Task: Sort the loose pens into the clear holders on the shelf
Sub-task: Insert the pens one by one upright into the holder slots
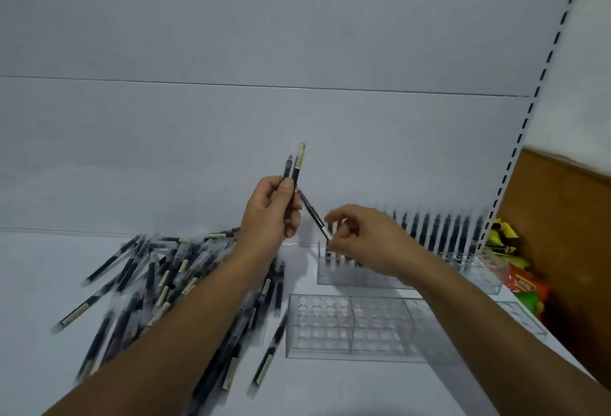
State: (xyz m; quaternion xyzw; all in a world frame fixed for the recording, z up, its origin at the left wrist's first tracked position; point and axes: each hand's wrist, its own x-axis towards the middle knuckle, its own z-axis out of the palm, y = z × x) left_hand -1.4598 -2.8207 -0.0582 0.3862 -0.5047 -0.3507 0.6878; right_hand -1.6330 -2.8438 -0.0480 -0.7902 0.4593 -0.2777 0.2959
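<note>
We pinch one pen (312,214) between the thumb and fingertips of our right hand (360,237), gripping its labelled lower end. Its long axis slants up and to the left, and its far end nearly meets our left hand (274,207), which is curled round two more pens (296,164) held almost upright. The rear holder (357,278), towards the back right corner of the shelf (33,266), sits just below the right hand, which is the nearer one. The holder's right part is filled with standing pens (443,233). We judge the pen must swing upright before dropping into a free hole. The front holder (350,326) looks empty, and the loose pile (158,283) lies towards the shelf's left side.
</note>
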